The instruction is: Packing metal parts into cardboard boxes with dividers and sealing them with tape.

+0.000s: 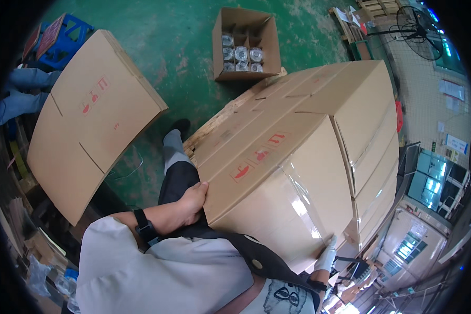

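Hands [194, 199], the right [326, 257] white-gloved, hold a rectangular, glossy-taped cardboard carton [267, 209].

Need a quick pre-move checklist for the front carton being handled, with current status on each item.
1. Left hand on front carton: ok, at its left edge.
2. Right hand on front carton: ok, at the lower right edge; full hold cannot be seen.
3. Clear tape in place: ok, a strip runs along the near face.
4. Front carton's underside supported: cannot tell, it is hidden.
5. Open-top carton closed: not ok, clear-wrapped items show inside.
6. Other person's legs clear of front carton: ok, over by the flattened cartons.
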The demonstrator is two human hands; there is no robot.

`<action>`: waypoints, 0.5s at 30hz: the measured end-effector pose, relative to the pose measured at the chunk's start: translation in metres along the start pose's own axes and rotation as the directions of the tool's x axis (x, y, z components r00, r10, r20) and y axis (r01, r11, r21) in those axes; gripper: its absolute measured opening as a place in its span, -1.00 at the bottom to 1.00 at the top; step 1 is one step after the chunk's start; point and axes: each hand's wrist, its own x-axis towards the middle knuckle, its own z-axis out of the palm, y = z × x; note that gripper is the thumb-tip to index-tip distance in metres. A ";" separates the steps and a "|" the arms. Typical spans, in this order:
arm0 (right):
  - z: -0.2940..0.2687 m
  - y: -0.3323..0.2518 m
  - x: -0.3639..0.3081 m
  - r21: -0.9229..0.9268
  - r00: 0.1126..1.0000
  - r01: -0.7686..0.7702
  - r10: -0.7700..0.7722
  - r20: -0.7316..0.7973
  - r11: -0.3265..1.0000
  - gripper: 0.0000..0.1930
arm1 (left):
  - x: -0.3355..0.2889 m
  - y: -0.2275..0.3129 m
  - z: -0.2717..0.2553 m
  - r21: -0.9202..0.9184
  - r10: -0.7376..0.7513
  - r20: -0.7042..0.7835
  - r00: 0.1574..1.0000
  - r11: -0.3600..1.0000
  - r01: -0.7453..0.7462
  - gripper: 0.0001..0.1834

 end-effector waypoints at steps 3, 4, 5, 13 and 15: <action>0.004 -0.007 0.001 -0.063 0.986 0.084 -0.092 -0.137 0.994 -0.42 | -0.006 0.006 0.006 -0.067 -0.089 -0.052 0.995 0.994 0.085 -0.51; 0.001 -0.002 0.003 -0.085 0.987 0.115 -0.123 -0.104 0.990 -0.38 | -0.007 0.006 0.004 -0.099 -0.109 -0.034 0.993 0.990 0.105 -0.52; 0.003 -0.005 0.000 -0.085 0.986 0.116 -0.125 -0.106 0.990 -0.38 | -0.008 0.008 0.005 -0.136 -0.122 -0.013 0.992 0.983 0.119 -0.52; 0.005 -0.004 -0.004 -0.174 0.980 0.086 -0.114 -0.160 0.981 -0.32 | -0.007 -0.002 0.014 -0.097 -0.043 0.018 0.999 0.994 0.045 -0.41; 0.009 0.002 -0.010 -0.153 0.979 0.111 -0.134 -0.154 0.982 -0.33 | -0.004 -0.002 0.016 -0.120 -0.075 0.017 0.997 0.990 0.077 -0.40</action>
